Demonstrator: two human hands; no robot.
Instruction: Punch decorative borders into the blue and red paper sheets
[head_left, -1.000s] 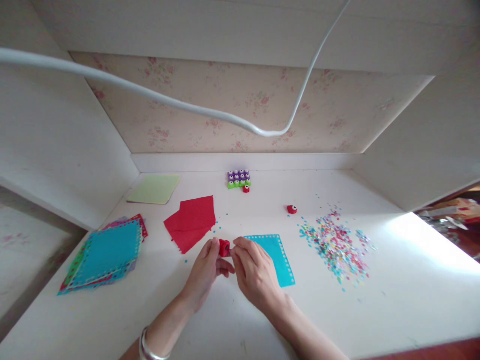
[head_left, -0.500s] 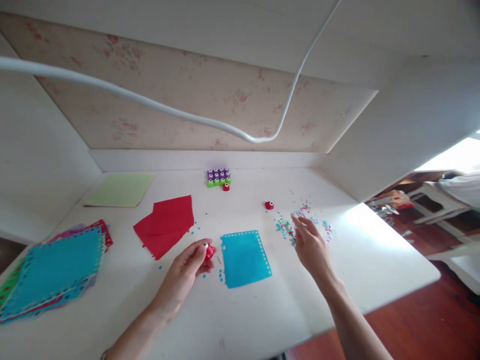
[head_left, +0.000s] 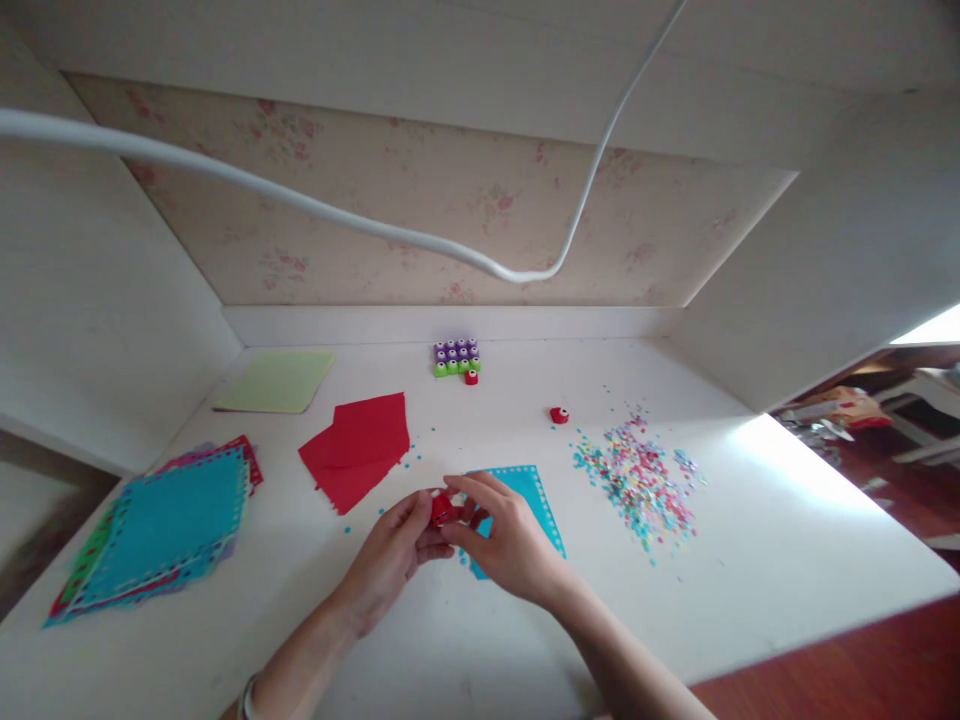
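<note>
My left hand (head_left: 394, 545) is closed around a small red paper punch (head_left: 441, 508), pinched between thumb and fingers above the table. My right hand (head_left: 506, 530) has come up beside it, thumb and fingers curved and apart at the punch's right side. Whether its fingertips touch the punch I cannot make out. Under the right hand lies a blue paper sheet (head_left: 529, 490) with holes punched along its edges, partly covered by that hand. A few blue paper dots are scattered around the sheet.
Colourful punched paper bits (head_left: 645, 475) lie heaped at right, near another red punch (head_left: 559, 415). Purple and green punches (head_left: 456, 356) stand in rows at the back, one red punch (head_left: 471, 377) before them. Red paper (head_left: 360, 450), pale green paper (head_left: 276, 381) and stacked punched sheets (head_left: 176, 510) lie left.
My right hand has moved left from the paper bits to the punch in my left hand. The view has shifted slightly, so the things on the table appear further right.
</note>
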